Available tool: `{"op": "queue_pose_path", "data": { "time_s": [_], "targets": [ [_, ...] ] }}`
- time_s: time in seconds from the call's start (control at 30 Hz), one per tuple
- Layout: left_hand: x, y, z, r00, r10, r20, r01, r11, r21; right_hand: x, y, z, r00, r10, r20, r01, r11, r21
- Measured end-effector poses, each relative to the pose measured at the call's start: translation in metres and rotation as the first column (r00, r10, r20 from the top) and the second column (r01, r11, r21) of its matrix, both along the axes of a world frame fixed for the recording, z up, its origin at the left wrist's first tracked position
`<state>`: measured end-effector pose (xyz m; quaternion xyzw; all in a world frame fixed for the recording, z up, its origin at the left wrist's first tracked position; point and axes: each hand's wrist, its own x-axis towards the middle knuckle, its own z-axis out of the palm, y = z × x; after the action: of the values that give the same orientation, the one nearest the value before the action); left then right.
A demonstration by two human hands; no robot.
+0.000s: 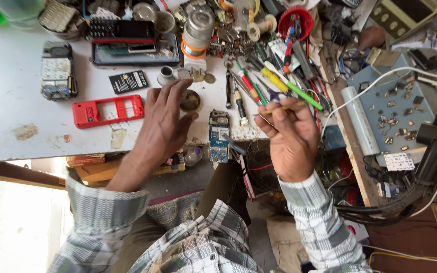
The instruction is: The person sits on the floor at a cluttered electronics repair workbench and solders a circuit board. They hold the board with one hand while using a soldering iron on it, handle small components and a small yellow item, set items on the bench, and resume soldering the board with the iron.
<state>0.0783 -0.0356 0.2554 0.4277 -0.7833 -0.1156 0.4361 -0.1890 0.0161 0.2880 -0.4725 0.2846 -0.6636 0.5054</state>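
Your left hand [165,119] hovers spread above the bench [11,91], beside the blue circuit board [219,136]. Your right hand [290,136] grip pinches a thin wooden-handled tool [281,107], raised near the screwdrivers [259,83].

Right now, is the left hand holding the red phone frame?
No: the left hand hovers open, fingers spread, while the red phone frame lies apart on the table.

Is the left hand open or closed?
Open: the left hand has its fingers spread flat above the white table, gripping nothing.
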Motion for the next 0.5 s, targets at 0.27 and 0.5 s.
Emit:
{"op": "queue_pose_path", "data": {
  "time_s": [0.27, 0.5],
  "targets": [
    [0.025, 0.030, -0.004, 0.959, -0.125, 0.254, 0.141, 0.989, -0.045, 0.030, 0.077, -0.078, 0.942, -0.298, -0.156, 0.279, 0.951, -0.135],
    [0.030, 0.028, -0.013, 0.953, -0.117, 0.279, 0.113, 0.993, 0.029, 0.047, 0.087, -0.130, 0.841, -0.439, -0.316, 0.389, 0.897, -0.211]
  ]
}}
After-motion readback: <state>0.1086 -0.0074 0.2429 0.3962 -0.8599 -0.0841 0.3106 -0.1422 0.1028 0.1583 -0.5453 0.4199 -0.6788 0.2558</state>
